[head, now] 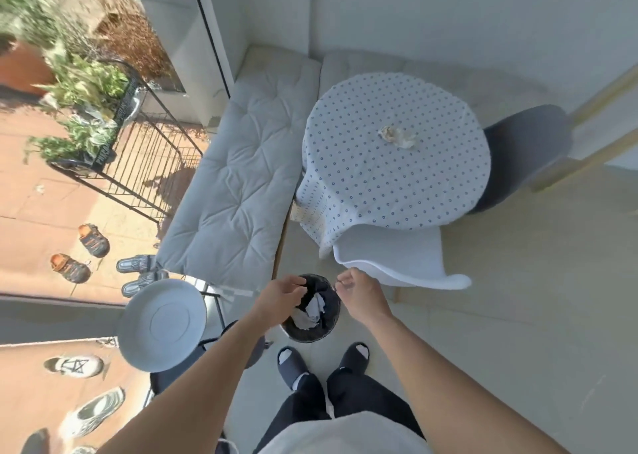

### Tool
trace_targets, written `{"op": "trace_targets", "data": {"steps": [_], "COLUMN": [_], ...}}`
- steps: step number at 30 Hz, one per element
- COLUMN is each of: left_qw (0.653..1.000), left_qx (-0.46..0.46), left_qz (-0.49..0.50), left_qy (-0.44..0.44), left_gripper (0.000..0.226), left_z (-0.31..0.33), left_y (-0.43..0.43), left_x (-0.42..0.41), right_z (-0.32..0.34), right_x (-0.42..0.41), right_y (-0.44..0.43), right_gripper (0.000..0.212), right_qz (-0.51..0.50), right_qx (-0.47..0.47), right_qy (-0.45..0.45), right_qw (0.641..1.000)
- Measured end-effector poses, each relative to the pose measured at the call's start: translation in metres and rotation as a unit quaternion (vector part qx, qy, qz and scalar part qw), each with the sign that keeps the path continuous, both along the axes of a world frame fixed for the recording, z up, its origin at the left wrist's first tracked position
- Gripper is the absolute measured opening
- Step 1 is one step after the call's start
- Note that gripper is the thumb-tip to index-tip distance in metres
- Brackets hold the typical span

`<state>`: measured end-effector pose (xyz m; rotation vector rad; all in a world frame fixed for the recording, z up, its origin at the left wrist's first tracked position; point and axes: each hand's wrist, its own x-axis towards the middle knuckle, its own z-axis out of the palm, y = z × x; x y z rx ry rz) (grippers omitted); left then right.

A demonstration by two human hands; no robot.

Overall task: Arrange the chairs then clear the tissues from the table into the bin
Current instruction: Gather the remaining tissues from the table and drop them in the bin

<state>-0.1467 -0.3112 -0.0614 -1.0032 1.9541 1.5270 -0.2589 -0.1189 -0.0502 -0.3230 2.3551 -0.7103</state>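
Your arms are bare to well above the elbow, with no watch or rings visible on your left hand [281, 293] or right hand [359, 293]. You wear a white top [345, 434], loose black trousers [366, 398], and dark open-toed slippers [291, 365] over white socks [286, 354].

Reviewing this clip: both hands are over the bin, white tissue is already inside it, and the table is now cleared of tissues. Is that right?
Not quite. The head view shows both hands, left and right, over the bin with white tissue inside, but the table is not cleared: one crumpled tissue still lies on it.
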Motion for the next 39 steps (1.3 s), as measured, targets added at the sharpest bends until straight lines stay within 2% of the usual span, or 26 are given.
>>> {"op": "trace_targets", "data": {"steps": [3,10,17,24,32,36,39], "left_qw": [0.999,0.996,0.993,0.994,0.998,0.996,0.992], "left_qx": [-0.024,-0.037,-0.051,-0.039,-0.033,-0.063,-0.103], "left_qz": [-0.022,0.000,-0.018,-0.028,-0.016,0.006,0.010], "left_qy": [0.021,0.076,0.101,0.094,0.058,0.061,0.068], "left_gripper": [0.028,0.024,0.027,0.030,0.025,0.020,0.026], "left_z": [0.019,0.074,0.092,0.085,0.051,0.027,0.011], "left_y": [-0.010,-0.031,-0.031,-0.020,-0.011,-0.007,-0.005], "left_x": [-0.010,-0.055,-0.119,-0.194,-0.317,-0.385,-0.434], "right_z": [0.020,0.067,0.080,0.071,0.040,0.011,-0.017], "right_x": [-0.011,-0.063,-0.123,-0.200,-0.331,-0.399,-0.444], "right_y": [0.004,0.018,0.043,0.066,0.077,0.071,0.065], "right_gripper": [0.021,0.021,0.022,0.023,0.029,0.035,0.042], "right_qz": [-0.004,-0.057,-0.101,-0.133,-0.163,-0.154,-0.148], "right_qx": [-0.007,-0.044,-0.068,-0.075,-0.076,-0.070,-0.069], "right_qy": [0.022,0.060,0.081,0.072,0.030,0.006,-0.006], "right_qw": [1.000,0.996,0.989,0.986,0.983,0.986,0.986]}}
